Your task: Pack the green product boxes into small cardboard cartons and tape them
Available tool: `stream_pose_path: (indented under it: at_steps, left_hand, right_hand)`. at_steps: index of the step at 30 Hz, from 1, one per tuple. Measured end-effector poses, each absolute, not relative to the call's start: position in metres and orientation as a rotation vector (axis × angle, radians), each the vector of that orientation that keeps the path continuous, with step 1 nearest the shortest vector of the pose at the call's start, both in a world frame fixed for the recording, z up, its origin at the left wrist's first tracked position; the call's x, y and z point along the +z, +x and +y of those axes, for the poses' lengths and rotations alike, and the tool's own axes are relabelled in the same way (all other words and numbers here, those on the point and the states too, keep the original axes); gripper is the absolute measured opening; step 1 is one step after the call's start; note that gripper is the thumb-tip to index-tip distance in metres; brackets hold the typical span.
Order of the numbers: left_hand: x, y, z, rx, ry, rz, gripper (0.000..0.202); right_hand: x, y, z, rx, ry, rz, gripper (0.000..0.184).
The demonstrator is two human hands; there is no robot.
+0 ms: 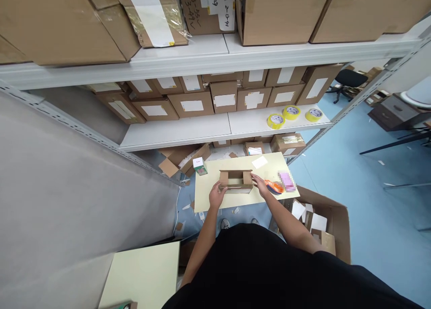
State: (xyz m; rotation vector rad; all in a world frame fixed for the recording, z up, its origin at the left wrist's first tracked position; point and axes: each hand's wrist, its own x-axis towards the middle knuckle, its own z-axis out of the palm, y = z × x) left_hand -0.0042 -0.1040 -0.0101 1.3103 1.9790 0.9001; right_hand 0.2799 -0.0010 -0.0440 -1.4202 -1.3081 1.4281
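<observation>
A small open cardboard box [235, 182] stands on a pale yellow tabletop [215, 199] below me. My left hand [217, 195] grips its left end, fingers curled on the wall. My right hand [260, 184] presses against its right end, fingers held together on the flap. An orange tape dispenser [274, 187] and a pink item [286, 181] lie just right of my right hand. A white slip [259, 162] lies behind the box.
A small green-and-white box [200, 166] sits at the table's far left corner. Three yellow tape rolls [291, 112] rest on the grey shelf with several labelled cartons [191, 103]. An open carton of white packets [318, 224] stands at my right. Cardboard scraps lie on the blue floor.
</observation>
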Motion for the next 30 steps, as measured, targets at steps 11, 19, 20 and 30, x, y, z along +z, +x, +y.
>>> stream_pose_path:
  at_steps: [11,19,20,30]
  left_hand:
    - [0.009,-0.008,-0.06,0.56,1.57,2.072,0.098]
    - [0.004,-0.017,-0.055,0.548,1.415,1.881,0.059]
    - [0.002,-0.012,-0.06,0.559,1.366,1.913,0.058]
    - [-0.024,0.02,-0.092,0.653,1.091,2.107,0.06]
  right_hand:
    - [-0.058,0.274,-0.027,1.381,-1.462,-1.514,0.097]
    - [-0.054,0.273,-0.025,1.27,-1.508,-1.753,0.072]
    - [-0.053,0.273,-0.027,1.303,-1.532,-1.757,0.075]
    - [-0.047,0.273,-0.03,1.39,-1.475,-1.632,0.078]
